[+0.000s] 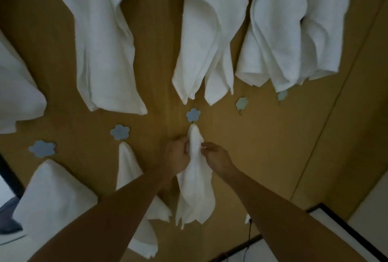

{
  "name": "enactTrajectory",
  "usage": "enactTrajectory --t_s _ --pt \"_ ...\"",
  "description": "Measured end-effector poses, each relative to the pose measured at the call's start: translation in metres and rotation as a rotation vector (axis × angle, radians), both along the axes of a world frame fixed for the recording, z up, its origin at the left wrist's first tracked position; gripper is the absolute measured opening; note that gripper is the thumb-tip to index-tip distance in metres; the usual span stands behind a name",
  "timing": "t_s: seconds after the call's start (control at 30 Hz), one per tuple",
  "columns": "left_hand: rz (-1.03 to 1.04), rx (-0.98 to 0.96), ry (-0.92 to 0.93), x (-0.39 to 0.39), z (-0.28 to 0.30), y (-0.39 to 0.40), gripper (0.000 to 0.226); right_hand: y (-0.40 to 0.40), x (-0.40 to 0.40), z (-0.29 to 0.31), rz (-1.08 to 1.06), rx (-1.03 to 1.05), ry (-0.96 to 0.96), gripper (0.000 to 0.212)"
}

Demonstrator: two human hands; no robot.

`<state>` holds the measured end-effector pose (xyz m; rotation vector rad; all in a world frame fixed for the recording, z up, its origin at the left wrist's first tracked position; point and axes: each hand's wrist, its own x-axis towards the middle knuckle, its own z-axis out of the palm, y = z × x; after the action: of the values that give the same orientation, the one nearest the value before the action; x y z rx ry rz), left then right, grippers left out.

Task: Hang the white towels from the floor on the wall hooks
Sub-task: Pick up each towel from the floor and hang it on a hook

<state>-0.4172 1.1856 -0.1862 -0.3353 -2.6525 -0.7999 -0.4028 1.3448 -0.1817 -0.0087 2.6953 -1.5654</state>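
Observation:
A small white towel (pixel 195 188) hangs with its top corner at a blue flower-shaped hook (pixel 193 115) on the wooden wall. My left hand (pixel 178 156) grips the towel's upper part from the left. My right hand (pixel 216 156) pinches the towel's right edge just below the hook. The towel's lower ends dangle loose between my forearms.
Several white towels hang on the wall above and to the left, among them one (pixel 134 177) on the hook (pixel 120 132) left of mine. A bare hook (pixel 43 148) sits far left and another (pixel 241 103) to the right. A black-edged panel (pixel 336 230) lies at the lower right.

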Motion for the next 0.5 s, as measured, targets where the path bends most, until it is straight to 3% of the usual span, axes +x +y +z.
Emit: enactTrajectory --t_s 0.27,0.5 --pt "-0.275 -0.044 0.058 0.047 0.029 0.027 0.029 0.043 0.092 0.008 -0.216 0.319 0.045 0.048" --pt "-0.516 -0.263 0.08 0.123 0.048 0.128 0.04 0.128 0.214 0.02 -0.438 0.518 0.06 0.053"
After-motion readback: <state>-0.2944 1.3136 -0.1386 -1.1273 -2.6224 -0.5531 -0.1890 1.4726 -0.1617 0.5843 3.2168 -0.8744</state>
